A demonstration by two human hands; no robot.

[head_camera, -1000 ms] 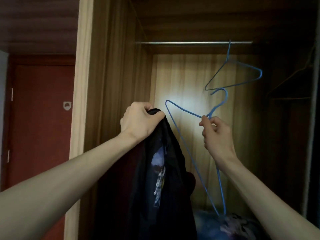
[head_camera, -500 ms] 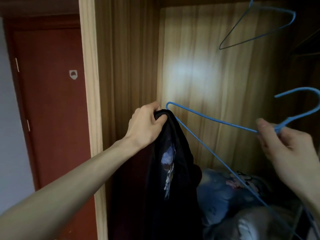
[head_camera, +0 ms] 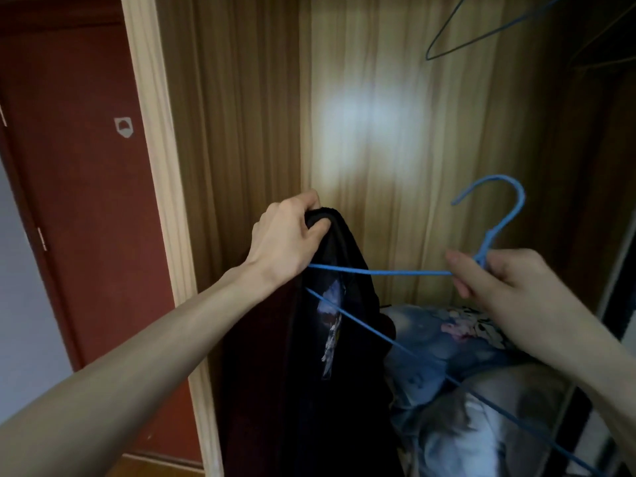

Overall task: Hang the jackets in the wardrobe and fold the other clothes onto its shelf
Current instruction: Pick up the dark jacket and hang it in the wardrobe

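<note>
At the far left stands a red door, and beside it the pale edge of the wardrobe frame. Just inside that edge, the left hand grips the bunched top of a black jacket, fingers curled over the collar area, so the garment hangs limp in front of the wardrobe's left wall. It looks soft and fairly light; it will sag and slip unless held at the collar or shoulder seam. A blue wire hanger reaches from the left wrist across to the right hand, which pinches the neck just under the hook. The wire looks thin and springy, best steered from that neck. Lower right, folded clothes lie piled on the shelf. Another blue hanger hangs at upper right.
</note>
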